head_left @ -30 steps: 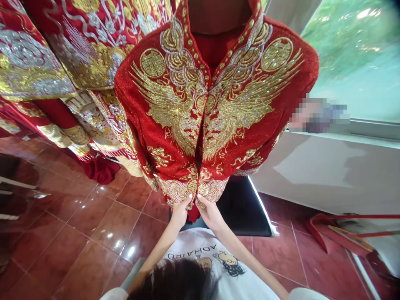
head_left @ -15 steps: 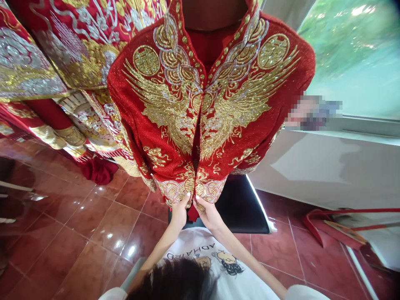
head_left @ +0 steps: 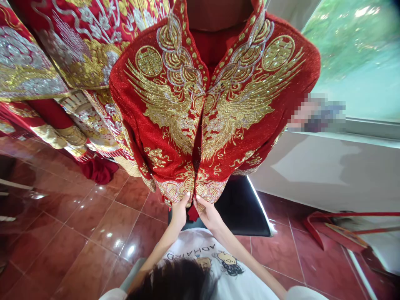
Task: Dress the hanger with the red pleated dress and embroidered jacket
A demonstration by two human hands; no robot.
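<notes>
Red glittery fabric jacket, stand collar, gold and silver embroidery (head_left: 256,129): upright, front on, right ahead of the wearer. Front edges meet at the chest, narrow dark gap below that, close again near the hem.

Left hand (head_left: 179,210) and right hand (head_left: 208,212) side by side, each clamped on its own front corner of the scalloped hem, thumbs on top.

Just behind the hem, lower right: flat black smooth panel with a bright edge (head_left: 245,210) (seat or desk, can't tell).

Floor is glossy reddish-brown square tile, pale joints (head_left: 103,225); lamp glare on the left part. Left side: row of red garments heavy with gold and silver embroidery (head_left: 103,25), bunched dark red cloth (head_left: 100,170) at floor level under them.

Right side: plain white wall with shadows (head_left: 312,175), large window, green and turquoise through it (head_left: 359,66). Red angular frame (head_left: 315,233) low at the right.
</notes>
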